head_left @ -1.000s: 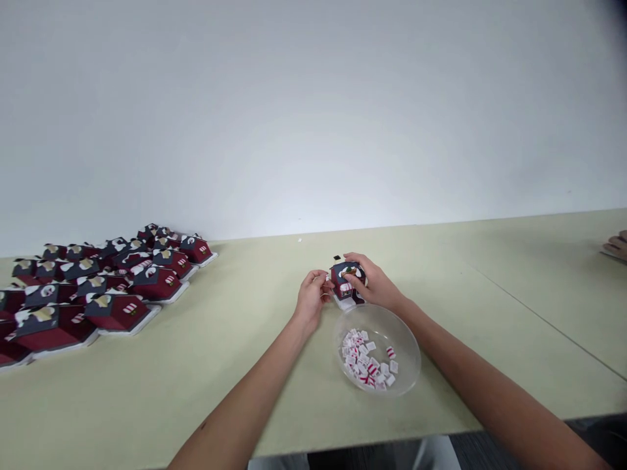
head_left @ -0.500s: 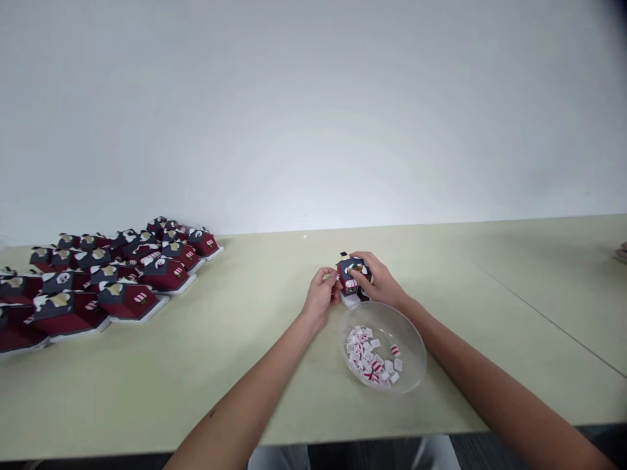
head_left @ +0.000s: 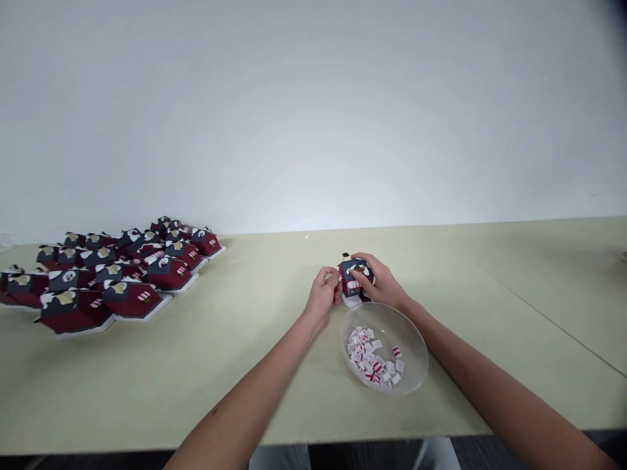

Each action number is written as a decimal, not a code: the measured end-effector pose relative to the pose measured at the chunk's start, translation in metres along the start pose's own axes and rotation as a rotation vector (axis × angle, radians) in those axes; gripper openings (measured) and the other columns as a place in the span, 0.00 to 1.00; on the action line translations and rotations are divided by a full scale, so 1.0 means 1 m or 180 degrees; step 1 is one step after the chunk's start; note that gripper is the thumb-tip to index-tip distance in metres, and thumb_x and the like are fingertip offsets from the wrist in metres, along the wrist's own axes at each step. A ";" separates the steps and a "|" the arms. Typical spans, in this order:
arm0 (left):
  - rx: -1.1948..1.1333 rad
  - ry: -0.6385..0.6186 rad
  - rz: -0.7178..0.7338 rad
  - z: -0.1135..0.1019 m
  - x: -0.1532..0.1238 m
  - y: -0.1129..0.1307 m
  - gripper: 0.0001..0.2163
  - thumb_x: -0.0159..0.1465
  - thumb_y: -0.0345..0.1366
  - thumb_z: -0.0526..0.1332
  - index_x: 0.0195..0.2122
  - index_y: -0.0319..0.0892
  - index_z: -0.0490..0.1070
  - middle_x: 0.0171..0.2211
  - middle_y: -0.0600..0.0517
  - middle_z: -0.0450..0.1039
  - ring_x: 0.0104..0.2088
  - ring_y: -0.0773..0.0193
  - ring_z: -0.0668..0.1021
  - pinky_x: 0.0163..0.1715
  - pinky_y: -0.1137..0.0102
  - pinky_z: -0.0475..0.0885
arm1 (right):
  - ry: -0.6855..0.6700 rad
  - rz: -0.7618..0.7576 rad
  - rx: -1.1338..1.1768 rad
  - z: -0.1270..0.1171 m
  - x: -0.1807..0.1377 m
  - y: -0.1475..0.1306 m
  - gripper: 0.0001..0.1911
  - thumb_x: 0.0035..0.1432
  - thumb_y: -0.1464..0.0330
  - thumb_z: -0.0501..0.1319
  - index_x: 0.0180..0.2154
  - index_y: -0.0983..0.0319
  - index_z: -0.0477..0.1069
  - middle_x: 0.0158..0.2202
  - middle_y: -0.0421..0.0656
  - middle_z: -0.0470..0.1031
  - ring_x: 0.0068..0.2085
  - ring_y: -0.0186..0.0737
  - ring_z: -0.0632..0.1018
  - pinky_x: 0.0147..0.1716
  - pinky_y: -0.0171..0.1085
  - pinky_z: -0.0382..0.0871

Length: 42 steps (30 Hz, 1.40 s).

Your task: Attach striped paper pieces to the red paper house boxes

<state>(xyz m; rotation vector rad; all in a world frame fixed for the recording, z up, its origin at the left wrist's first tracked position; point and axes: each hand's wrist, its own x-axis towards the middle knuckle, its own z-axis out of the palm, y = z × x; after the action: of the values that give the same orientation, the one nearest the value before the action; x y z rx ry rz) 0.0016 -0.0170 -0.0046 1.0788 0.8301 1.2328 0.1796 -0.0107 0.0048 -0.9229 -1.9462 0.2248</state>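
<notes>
Currently, both hands are on one paper house (head_left: 351, 277), which is held off-centre just beyond the far rim of the bowl (head_left: 414, 339). Its base (head_left: 350, 301) appears to sit on or just above the table (head_left: 255, 398); contact cannot be confirmed from this view.

The left hand (head_left: 322, 295) is at the house's left side, its fingers (head_left: 333, 277) closed narrowly against the wall. The right hand (head_left: 379, 279) is over the roof, fingers (head_left: 360, 276) curled down onto it and gripping from the far right. Exact fingertip contact is partly hidden by the hands themselves.

The house has a dark roof, a dark red body and a red-and-white striped awning (head_left: 353, 285) facing the bowl. A small black piece (head_left: 345, 255) shows just past the roof.

The transparent bowl holds a loose heap of white tiles (head_left: 365, 356) with red stripes, many of them lying flat.

Well to the left of the bowl, a crowded group of finished-looking houses (head_left: 132, 281) stands on white bases. A plain white wall (head_left: 313, 117) runs along the table's far edge.
</notes>
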 end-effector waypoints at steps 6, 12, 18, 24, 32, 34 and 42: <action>-0.0012 0.0005 -0.0022 0.000 0.000 0.000 0.14 0.56 0.45 0.67 0.35 0.45 0.64 0.19 0.60 0.61 0.16 0.73 0.60 0.16 0.76 0.53 | -0.0010 -0.0008 -0.0003 0.000 0.000 0.000 0.20 0.68 0.58 0.54 0.57 0.59 0.63 0.54 0.51 0.73 0.54 0.49 0.75 0.54 0.48 0.69; -0.0058 -0.0026 -0.0036 -0.001 0.001 -0.002 0.14 0.56 0.44 0.66 0.35 0.45 0.64 0.19 0.60 0.61 0.16 0.73 0.61 0.17 0.77 0.54 | -0.0028 0.0010 0.0040 0.001 0.000 0.001 0.20 0.68 0.58 0.54 0.57 0.59 0.63 0.54 0.51 0.73 0.54 0.49 0.75 0.54 0.47 0.69; 0.0150 -0.0005 0.0019 -0.003 0.002 -0.003 0.13 0.57 0.44 0.65 0.36 0.44 0.64 0.20 0.59 0.65 0.16 0.73 0.64 0.17 0.76 0.56 | -0.0025 0.0013 0.0039 0.001 0.000 0.002 0.20 0.68 0.59 0.54 0.57 0.59 0.63 0.55 0.51 0.72 0.55 0.49 0.74 0.55 0.48 0.69; 0.0100 0.0093 -0.0004 -0.001 0.002 -0.004 0.17 0.56 0.47 0.66 0.37 0.44 0.63 0.21 0.59 0.66 0.17 0.72 0.65 0.16 0.76 0.57 | -0.0019 -0.0002 0.0032 0.001 -0.001 0.002 0.20 0.68 0.58 0.54 0.57 0.59 0.63 0.54 0.51 0.72 0.54 0.50 0.74 0.54 0.49 0.69; 0.0002 0.0064 -0.0087 -0.002 0.002 -0.001 0.16 0.54 0.45 0.67 0.35 0.44 0.62 0.20 0.59 0.67 0.15 0.73 0.64 0.16 0.76 0.55 | -0.0035 -0.0007 0.0029 0.000 -0.001 0.002 0.20 0.68 0.58 0.54 0.57 0.58 0.63 0.54 0.51 0.72 0.55 0.49 0.74 0.55 0.48 0.68; -0.0039 0.0057 -0.0112 -0.002 0.002 -0.001 0.16 0.54 0.44 0.67 0.35 0.44 0.62 0.20 0.59 0.67 0.15 0.73 0.63 0.16 0.76 0.55 | -0.0031 -0.0023 0.0023 0.000 -0.001 0.002 0.20 0.68 0.58 0.54 0.57 0.58 0.63 0.54 0.51 0.72 0.54 0.49 0.74 0.54 0.48 0.69; -0.0056 0.0137 -0.0234 0.002 -0.002 0.004 0.13 0.54 0.41 0.66 0.35 0.44 0.64 0.24 0.55 0.70 0.22 0.70 0.69 0.17 0.78 0.59 | -0.0029 0.0003 -0.0026 0.000 -0.001 0.003 0.20 0.69 0.58 0.53 0.58 0.58 0.62 0.55 0.51 0.71 0.55 0.49 0.74 0.54 0.48 0.69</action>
<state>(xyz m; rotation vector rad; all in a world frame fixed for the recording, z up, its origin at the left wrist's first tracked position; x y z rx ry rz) 0.0013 -0.0197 -0.0002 1.0021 0.8826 1.2031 0.1813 -0.0093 0.0020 -0.9296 -1.9566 0.2221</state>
